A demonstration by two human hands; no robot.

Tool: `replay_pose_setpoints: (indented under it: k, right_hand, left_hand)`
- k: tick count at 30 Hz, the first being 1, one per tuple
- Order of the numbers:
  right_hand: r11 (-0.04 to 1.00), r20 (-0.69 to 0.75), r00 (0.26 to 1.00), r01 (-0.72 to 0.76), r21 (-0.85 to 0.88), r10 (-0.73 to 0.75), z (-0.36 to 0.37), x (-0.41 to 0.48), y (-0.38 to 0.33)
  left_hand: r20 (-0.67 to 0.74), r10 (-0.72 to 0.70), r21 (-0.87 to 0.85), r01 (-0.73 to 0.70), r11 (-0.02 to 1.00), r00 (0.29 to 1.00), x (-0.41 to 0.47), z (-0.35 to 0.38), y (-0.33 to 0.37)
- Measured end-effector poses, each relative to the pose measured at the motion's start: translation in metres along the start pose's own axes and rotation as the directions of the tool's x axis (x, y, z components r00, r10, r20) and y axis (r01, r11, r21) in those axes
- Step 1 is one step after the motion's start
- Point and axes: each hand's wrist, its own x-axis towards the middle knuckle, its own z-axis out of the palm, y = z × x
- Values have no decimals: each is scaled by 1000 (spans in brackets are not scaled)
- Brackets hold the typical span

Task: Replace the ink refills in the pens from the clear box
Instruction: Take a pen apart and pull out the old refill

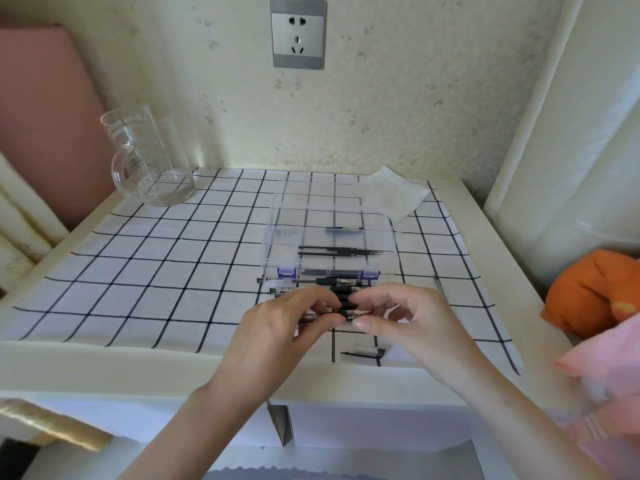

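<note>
An open clear box with blue latches stands on the checked cloth, holding several thin black refills and one blue-black piece. Just in front of it lie several pens in a row. My left hand grips the barrel of a black-grip pen above the cloth. My right hand pinches that pen's metal tip end between thumb and fingers. A clear pen cap with a black clip lies near the front edge of the cloth.
A glass mug stands at the back left of the white table. A crumpled white tissue lies behind the box. An orange cushion and pink fabric sit at the right. A wall socket is above.
</note>
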Motion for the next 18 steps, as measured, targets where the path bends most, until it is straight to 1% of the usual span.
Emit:
replay_pose_setpoints:
  k: [3, 6, 8, 13, 16, 18]
  right_hand:
    - [995, 59, 994, -91, 39, 89, 0, 2, 1]
    - [988, 98, 984, -154, 20, 151, -2, 2, -5]
    - [985, 79, 984, -165, 43, 161, -3, 1, -8]
    - [966, -16, 986, -162, 201, 169, 5, -7, 0]
    - [948, -28, 984, -160, 275, 174, 8, -12, 8]
    - [947, -25, 987, -147, 287, 160, 8, -14, 10]
  left_hand:
    - [-11, 0, 20, 1, 1000, 1000, 1, 0, 0]
    - [-13, -15, 18, 16, 1000, 1000, 2, 0, 0]
    - [-8, -4, 27, 5, 1000, 1000, 3, 0, 0]
    - [4, 26, 28, -26, 999, 1000, 3, 3, 3]
    - [17, 47, 29, -47, 998, 999, 2, 5, 5]
    - [28, 55, 24, -55, 998, 998, 1, 6, 5]
